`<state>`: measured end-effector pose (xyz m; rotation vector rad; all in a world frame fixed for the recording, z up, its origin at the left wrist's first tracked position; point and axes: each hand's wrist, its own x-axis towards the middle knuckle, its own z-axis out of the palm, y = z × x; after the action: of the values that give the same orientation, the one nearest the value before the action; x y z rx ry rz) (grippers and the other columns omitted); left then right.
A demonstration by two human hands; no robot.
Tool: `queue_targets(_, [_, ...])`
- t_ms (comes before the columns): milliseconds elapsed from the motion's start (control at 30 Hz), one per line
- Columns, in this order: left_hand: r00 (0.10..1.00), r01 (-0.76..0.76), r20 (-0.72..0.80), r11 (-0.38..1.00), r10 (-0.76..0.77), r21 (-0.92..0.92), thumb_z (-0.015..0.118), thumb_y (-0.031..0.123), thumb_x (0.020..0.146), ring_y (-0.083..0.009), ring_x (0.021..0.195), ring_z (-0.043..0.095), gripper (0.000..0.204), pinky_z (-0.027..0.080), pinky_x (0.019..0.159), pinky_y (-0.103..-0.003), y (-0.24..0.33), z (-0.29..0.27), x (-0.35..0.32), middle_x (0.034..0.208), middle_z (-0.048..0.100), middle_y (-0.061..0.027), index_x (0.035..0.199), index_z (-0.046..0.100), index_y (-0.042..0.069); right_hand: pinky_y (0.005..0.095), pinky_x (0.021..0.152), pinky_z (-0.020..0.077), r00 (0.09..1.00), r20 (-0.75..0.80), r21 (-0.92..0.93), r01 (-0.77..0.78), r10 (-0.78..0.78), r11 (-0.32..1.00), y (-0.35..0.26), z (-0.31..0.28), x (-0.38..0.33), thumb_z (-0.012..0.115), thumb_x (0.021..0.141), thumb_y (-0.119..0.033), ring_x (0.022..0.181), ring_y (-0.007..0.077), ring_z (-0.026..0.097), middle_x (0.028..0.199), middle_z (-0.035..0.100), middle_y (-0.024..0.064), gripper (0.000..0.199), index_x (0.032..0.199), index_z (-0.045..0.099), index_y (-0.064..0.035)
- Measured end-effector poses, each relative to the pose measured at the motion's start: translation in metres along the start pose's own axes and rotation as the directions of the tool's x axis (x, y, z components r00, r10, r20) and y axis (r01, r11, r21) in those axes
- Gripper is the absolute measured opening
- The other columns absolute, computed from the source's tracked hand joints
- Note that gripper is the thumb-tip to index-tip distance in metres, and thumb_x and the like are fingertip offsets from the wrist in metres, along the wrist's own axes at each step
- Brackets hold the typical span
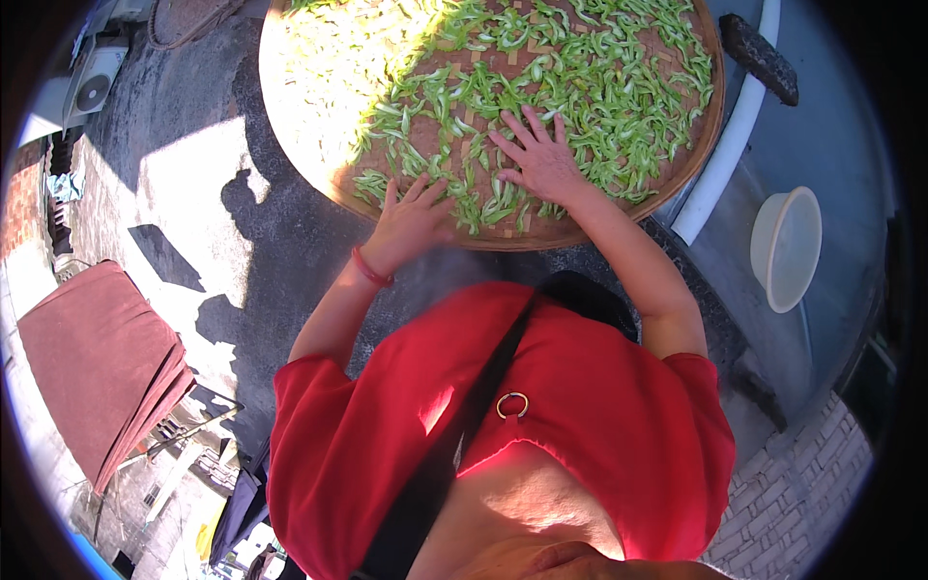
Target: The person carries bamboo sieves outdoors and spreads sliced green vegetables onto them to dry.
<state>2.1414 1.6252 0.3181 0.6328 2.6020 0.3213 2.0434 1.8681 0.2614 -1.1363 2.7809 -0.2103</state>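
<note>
Hands, two, both mine, open, with fingers spread and gripping nothing. My left hand, palm down, is over the near left part of the tray, slightly blurred along its inner side. My right hand, palm down, reaches farther in over the strips; how firmly either palm presses I cannot tell.

Tray, one, round, woven, brown, in front of me; its far edge is cut off by the top of the view.

Green strips, too many to count, scattered over the tray, thickest on the right; those on the left are washed out by sunlight, and some lie hidden under my hands.

Bangle, one, red, on my left wrist. Top, one, red, with one metal ring at the neckline. Strap, one, black, slung across my chest; a small pale mark on it is too small to read.

Right of the tray: pipe, one, white, cut off above; dark block, one; basin, one, white, tilted in view.

Left: air-conditioner unit, one; brown cloth, one, hanging in folds; the clutter below it is hard to make out.
</note>
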Motion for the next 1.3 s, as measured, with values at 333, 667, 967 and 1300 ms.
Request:
queue_targets(333, [0.998, 0.020, -0.061, 0.996, -0.025, -0.083, 0.065, 0.027, 0.078, -0.0274, 0.123, 0.040, 0.038, 0.023, 0.103, -0.056, 0.004, -0.002, 0.006, 0.122, 0.052, -0.0071, 0.111, 0.060, 0.009, 0.0675, 0.101, 0.0137, 0.758, -0.076, 0.021, -0.648, 0.648, 0.761, 0.057, -0.001, -0.067, 0.046, 0.086, -0.055, 0.137, 0.0356, 0.014, 0.149, 0.018, 0.0097, 0.065, 0.140, 0.032, -0.0223])
queue_targets(667, [0.971, -0.087, -0.229, 0.995, 0.074, -0.046, 0.067, 0.026, 0.076, -0.0281, 0.120, 0.043, 0.038, 0.024, 0.103, -0.055, 0.043, 0.020, 0.030, 0.120, 0.053, -0.0083, 0.109, 0.060, 0.009, 0.0676, 0.100, 0.0168, 0.743, -0.115, 0.003, -0.663, 0.659, 0.749, 0.130, -0.030, -0.059, 0.041, 0.089, -0.052, 0.136, 0.0342, 0.017, 0.146, 0.026, 0.0089, 0.058, 0.136, 0.038, -0.0191])
queue_targets(967, [0.972, -0.028, -0.236, 0.995, 0.004, -0.095, 0.067, 0.024, 0.076, -0.0272, 0.119, 0.045, 0.035, 0.024, 0.103, -0.055, 0.067, 0.019, 0.037, 0.118, 0.055, -0.0091, 0.107, 0.061, 0.008, 0.0669, 0.102, 0.0138, 0.742, -0.293, 0.058, -0.616, 0.603, 0.786, 0.187, -0.022, -0.009, 0.039, 0.088, -0.057, 0.137, 0.0282, 0.018, 0.148, 0.022, 0.0065, 0.062, 0.137, 0.036, -0.0186])
queue_targets(1300, [0.964, 0.057, -0.248, 0.986, -0.095, -0.156, 0.066, 0.021, 0.077, -0.0283, 0.118, 0.046, 0.034, 0.024, 0.103, -0.054, 0.078, 0.020, 0.034, 0.118, 0.055, -0.0092, 0.107, 0.060, 0.009, 0.0657, 0.103, 0.0112, 0.791, -0.220, 0.019, -0.582, 0.571, 0.813, 0.199, -0.032, 0.011, 0.035, 0.089, -0.058, 0.138, 0.0298, 0.012, 0.150, 0.018, 0.0082, 0.062, 0.142, 0.028, -0.0253])
